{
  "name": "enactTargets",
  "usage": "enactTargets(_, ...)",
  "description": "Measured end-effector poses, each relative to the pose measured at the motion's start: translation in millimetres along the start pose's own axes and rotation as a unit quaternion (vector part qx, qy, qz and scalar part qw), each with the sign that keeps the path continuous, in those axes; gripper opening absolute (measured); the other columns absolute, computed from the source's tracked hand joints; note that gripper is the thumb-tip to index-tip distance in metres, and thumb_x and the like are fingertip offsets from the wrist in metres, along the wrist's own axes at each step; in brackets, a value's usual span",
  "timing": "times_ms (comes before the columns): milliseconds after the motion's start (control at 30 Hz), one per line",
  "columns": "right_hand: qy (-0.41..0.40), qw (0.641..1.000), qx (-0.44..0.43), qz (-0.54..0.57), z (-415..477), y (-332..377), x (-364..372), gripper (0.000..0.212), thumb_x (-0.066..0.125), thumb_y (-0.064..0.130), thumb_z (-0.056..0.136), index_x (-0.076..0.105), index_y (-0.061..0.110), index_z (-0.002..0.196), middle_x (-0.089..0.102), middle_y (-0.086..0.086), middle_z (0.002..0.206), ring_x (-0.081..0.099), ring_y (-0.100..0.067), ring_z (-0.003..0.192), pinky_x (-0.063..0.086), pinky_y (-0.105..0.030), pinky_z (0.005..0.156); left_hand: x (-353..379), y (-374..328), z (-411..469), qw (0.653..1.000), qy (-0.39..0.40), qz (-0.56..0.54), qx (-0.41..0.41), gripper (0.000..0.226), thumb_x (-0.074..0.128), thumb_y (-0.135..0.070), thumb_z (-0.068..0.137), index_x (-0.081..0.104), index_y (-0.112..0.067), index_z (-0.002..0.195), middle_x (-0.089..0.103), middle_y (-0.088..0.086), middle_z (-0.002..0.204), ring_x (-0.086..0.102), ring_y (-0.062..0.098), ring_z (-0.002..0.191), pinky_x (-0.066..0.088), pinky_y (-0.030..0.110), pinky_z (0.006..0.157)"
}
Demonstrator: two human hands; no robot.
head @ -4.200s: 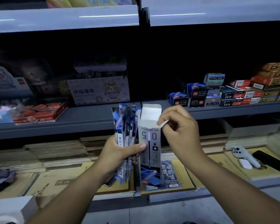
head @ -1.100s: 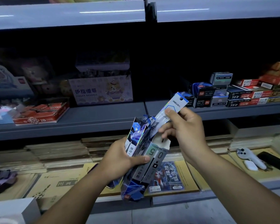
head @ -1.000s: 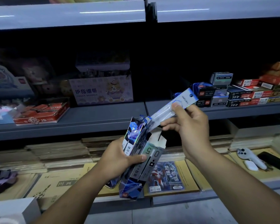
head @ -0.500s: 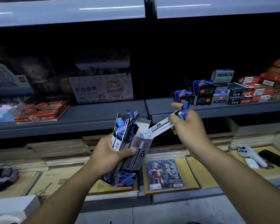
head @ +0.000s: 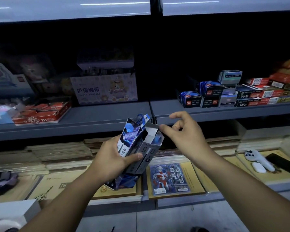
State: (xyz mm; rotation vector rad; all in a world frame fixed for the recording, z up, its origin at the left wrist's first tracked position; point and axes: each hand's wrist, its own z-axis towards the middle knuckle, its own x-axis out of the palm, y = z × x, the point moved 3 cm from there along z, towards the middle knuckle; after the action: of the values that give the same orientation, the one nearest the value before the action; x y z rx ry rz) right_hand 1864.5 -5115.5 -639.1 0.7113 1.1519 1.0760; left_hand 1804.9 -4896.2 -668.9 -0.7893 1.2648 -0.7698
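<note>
In the head view, the left hand [head: 110, 158] grips a bundle held up in front of the grey metal shelf [head: 94, 118], its fingers wrapped round the back and its thumb pressed across the front. The bundle is a tall grey cardboard pen box printed with "0.5" [head: 147, 153] and, pressed against that box's left side, a sheaf of shiny blue printed pen packs [head: 131, 136]. Both tilt with their tops leaning right. The box's top flap [head: 151, 127] stands open, and something blue shows just inside the mouth. The right hand [head: 186, 136] hovers at that opening and holds nothing: its thumb tip touches the edge of the open flap, the index finger is lifted clear above it, and the other fingers are loosely curled. On the shelf behind stand a pale cardboard carton printed "Finger Bandage" with a cartoon bear [head: 104, 88], a flat red tray of 2B pencil packets [head: 42, 113] to its left, and stacked small dark blue boxes [head: 189, 98] to the right. Below the hands lie tan paper notebooks [head: 57, 185], a hero-figure card packet [head: 169, 178], and a white handheld device with a panda face [head: 258, 158] at the right.
</note>
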Motion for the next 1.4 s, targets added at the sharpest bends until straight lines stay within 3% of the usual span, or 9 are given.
enactTargets(300, 0.027, 0.997, -0.056, 0.048, -9.4, 6.1, 6.9, 0.004, 0.07, 0.021, 0.095, 0.067, 0.021, 0.093, 0.047, -0.002, 0.061, 0.044, -0.013, 0.056, 0.044, -0.034, 0.061, 0.1, 1.4, 0.7, 1.0, 0.001, -0.001, -0.011, 0.033, 0.089, -0.025, 0.077, 0.067, -0.034, 0.1, 0.078, -0.021, 0.096, 0.075, 0.002, 0.088, 0.063, 0.038, 0.084)
enactTargets(400, 0.089, 0.991, -0.077, 0.063, -14.6, 15.5, 13.5, 0.016, 0.07, 0.024, 0.095, 0.075, 0.015, 0.084, 0.058, -0.025, 0.073, 0.048, -0.021, 0.061, 0.04, -0.033, 0.061, 3.5, 0.7, 0.7, 1.0, 0.008, 0.004, -0.003, 0.034, 0.09, -0.025, 0.077, 0.067, -0.036, 0.1, 0.078, -0.02, 0.098, 0.075, 0.004, 0.088, 0.063, 0.04, 0.084)
enactTargets(533, 0.088, 0.988, -0.075, 0.097, -17.1, 20.2, 15.2, 0.024, 0.069, 0.035, 0.095, 0.077, 0.016, 0.082, 0.065, -0.026, 0.082, 0.054, -0.033, 0.065, 0.047, -0.042, 0.063, 7.7, 1.9, 1.6, 1.0, 0.009, 0.011, 0.004, 0.036, 0.091, -0.024, 0.076, 0.069, -0.036, 0.101, 0.078, -0.015, 0.099, 0.075, 0.005, 0.089, 0.062, 0.041, 0.086)
enactTargets(733, 0.06, 0.984, -0.099, 0.134, -22.3, 27.1, 12.6, 0.029, 0.073, 0.035, 0.092, 0.067, 0.008, 0.083, 0.054, -0.028, 0.073, 0.045, -0.037, 0.059, 0.041, -0.041, 0.056, 10.3, 5.6, 6.4, 0.994, -0.013, 0.108, 0.025, 0.037, 0.09, -0.035, 0.076, 0.067, -0.035, 0.104, 0.074, -0.018, 0.094, 0.069, -0.002, 0.082, 0.055, 0.025, 0.075)
enactTargets(833, 0.086, 0.983, -0.118, 0.107, -23.5, 28.7, 16.2, 0.012, 0.078, 0.027, 0.088, 0.069, 0.018, 0.088, 0.045, -0.015, 0.067, 0.038, -0.021, 0.058, 0.037, -0.032, 0.057, 11.7, 8.1, 8.6, 0.988, -0.015, 0.151, 0.026, 0.034, 0.088, -0.039, 0.075, 0.066, -0.034, 0.101, 0.072, -0.015, 0.09, 0.066, 0.003, 0.081, 0.056, 0.03, 0.077)
enactTargets(933, 0.096, 0.986, -0.109, 0.082, -22.2, 23.2, 20.1, 0.012, 0.079, 0.019, 0.087, 0.068, 0.018, 0.084, 0.044, -0.001, 0.063, 0.036, -0.01, 0.056, 0.036, -0.026, 0.057, 14.6, 8.7, 9.2, 0.983, -0.004, 0.181, 0.025, 0.034, 0.085, -0.043, 0.076, 0.064, -0.034, 0.101, 0.07, -0.014, 0.089, 0.065, 0.005, 0.081, 0.057, 0.036, 0.078)
enactTargets(1167, 0.054, 0.994, -0.099, -0.008, -18.0, 21.2, 19.6, 0.027, 0.082, 0.027, 0.083, 0.065, 0.018, 0.065, 0.038, 0.01, 0.065, 0.039, -0.006, 0.058, 0.042, -0.033, 0.06, 17.0, 8.3, 10.0, 0.984, 0.004, 0.177, 0.026, 0.034, 0.085, -0.044, 0.076, 0.064, -0.036, 0.101, 0.07, -0.012, 0.089, 0.066, 0.005, 0.08, 0.058, 0.036, 0.076)
enactTargets(1300, 0.005, 0.993, -0.119, 0.016, -18.4, 29.0, 13.1, 0.025, 0.079, 0.02, 0.087, 0.065, 0.013, 0.068, 0.043, 0.001, 0.069, 0.041, -0.008, 0.062, 0.038, -0.03, 0.062, 17.2, 5.3, 11.9, 0.986, -0.005, 0.164, 0.012, 0.034, 0.087, -0.043, 0.076, 0.063, -0.034, 0.098, 0.07, -0.011, 0.087, 0.064, 0.003, 0.077, 0.048, 0.02, 0.063)
enactTargets(1400, -0.062, 0.988, -0.069, 0.12, -5.6, 32.5, -11.3, 0.022, 0.07, 0.019, 0.095, 0.062, 0.008, 0.079, 0.043, -0.009, 0.063, 0.037, -0.016, 0.054, 0.029, -0.03, 0.053, 16.5, 12.2, 9.6, 0.981, 0.022, 0.194, -0.004, 0.038, 0.085, -0.045, 0.079, 0.059, -0.033, 0.105, 0.068, -0.011, 0.093, 0.062, 0.002, 0.077, 0.039, 0.01, 0.055)
